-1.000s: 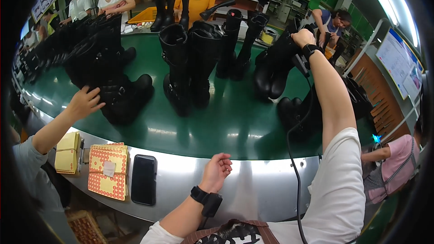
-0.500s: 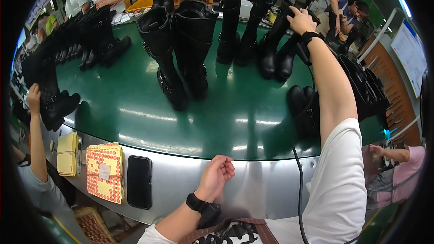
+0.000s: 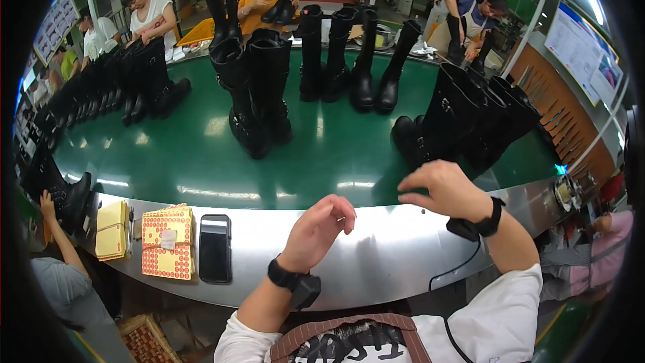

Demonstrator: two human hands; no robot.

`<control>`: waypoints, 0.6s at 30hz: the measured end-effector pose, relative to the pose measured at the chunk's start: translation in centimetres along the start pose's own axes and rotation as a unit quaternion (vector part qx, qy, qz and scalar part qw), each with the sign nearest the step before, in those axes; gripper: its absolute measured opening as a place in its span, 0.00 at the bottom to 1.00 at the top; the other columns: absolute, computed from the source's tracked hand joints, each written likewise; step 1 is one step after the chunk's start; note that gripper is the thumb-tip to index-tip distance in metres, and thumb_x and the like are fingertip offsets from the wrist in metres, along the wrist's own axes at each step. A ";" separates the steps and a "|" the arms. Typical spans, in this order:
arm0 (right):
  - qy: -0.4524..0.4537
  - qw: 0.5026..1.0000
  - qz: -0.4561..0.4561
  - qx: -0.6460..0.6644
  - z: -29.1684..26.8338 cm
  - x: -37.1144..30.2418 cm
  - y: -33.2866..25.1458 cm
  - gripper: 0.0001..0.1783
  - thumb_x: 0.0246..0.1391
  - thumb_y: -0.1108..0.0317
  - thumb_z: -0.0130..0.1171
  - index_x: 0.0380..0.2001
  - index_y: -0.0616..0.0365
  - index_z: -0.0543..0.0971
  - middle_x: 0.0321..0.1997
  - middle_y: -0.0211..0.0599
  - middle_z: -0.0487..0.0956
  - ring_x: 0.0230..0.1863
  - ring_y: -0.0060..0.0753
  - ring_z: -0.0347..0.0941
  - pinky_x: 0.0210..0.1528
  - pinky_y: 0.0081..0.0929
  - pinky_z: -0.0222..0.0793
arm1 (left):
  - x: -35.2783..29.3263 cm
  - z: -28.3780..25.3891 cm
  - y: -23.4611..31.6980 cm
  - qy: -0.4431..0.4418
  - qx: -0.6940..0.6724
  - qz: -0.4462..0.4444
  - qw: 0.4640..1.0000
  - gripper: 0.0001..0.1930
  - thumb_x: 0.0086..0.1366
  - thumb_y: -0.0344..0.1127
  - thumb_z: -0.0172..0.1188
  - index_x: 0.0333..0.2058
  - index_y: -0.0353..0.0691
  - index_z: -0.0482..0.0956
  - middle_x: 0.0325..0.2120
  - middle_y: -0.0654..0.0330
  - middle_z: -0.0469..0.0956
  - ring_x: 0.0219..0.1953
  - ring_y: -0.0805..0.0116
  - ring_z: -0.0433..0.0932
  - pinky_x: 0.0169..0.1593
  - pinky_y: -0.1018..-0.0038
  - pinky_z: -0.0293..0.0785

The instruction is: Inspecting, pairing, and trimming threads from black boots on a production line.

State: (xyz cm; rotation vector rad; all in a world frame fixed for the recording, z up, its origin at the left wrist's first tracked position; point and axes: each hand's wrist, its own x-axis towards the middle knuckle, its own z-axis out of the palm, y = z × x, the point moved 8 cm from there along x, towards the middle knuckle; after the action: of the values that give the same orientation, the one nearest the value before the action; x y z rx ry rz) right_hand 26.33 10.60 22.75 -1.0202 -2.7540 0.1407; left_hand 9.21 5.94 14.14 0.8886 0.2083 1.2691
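Note:
My left hand (image 3: 316, 230) hovers over the metal front edge of the table, fingers loosely bent and apart, with nothing in it. To its right, my right hand (image 3: 449, 189) is also empty, its thumb and fingers spread. Just beyond the right hand stands a cluster of tall black boots (image 3: 451, 115) with buckles. A tall black pair (image 3: 243, 97) rises from the green tabletop (image 3: 322, 158) left of the middle. Farther back are a buckled black pair (image 3: 324, 57) and a smoother black pair (image 3: 383, 70), all upright.
On the metal edge (image 3: 376, 255) at left lie a black phone (image 3: 215, 249), a sheet stack with red round stickers (image 3: 161, 255) and a yellow pad (image 3: 111, 232). Boots line the far left (image 3: 144, 77). Co-workers stand around the table; one in yellow (image 3: 259, 0) holds boots.
My right hand has let go of a boot in the far pair and drawn back to the near edge. That pair now stands beside the other far pair. My left hand has risen slightly.

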 end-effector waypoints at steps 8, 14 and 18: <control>0.034 0.989 0.122 0.070 0.1 -10.5 0.3 0.11 0.54 0.61 0.64 0.34 0.57 0.85 0.33 0.37 0.85 0.35 0.41 0.80 0.38 0.33 0.74 | -8.8 20.8 11.8 -0.376 0.023 0.303 0.876 0.19 0.71 0.55 0.52 0.46 0.51 0.85 0.36 0.47 0.73 0.31 0.61 0.72 0.35 0.67 0.68; 0.033 0.984 0.146 0.101 1.9 -13.6 -0.3 0.10 0.53 0.64 0.67 0.36 0.57 0.85 0.35 0.40 0.85 0.36 0.41 0.80 0.40 0.32 0.75 | -10.2 23.5 11.7 -0.371 0.040 0.324 0.869 0.21 0.72 0.55 0.49 0.45 0.48 0.85 0.35 0.48 0.73 0.32 0.61 0.71 0.35 0.70 0.68; 0.051 0.983 0.144 0.102 2.0 -14.4 -0.8 0.10 0.53 0.65 0.67 0.36 0.57 0.85 0.34 0.39 0.85 0.36 0.40 0.80 0.40 0.31 0.75 | -10.4 24.0 12.7 -0.219 0.075 0.318 0.919 0.18 0.72 0.53 0.51 0.45 0.48 0.81 0.38 0.52 0.74 0.37 0.59 0.73 0.38 0.66 0.74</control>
State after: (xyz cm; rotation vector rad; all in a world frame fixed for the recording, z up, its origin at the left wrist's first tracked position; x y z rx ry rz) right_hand 36.07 0.59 18.72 -1.3191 -2.4259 0.3936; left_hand 10.66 -14.06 35.20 1.4186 -0.3789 1.6159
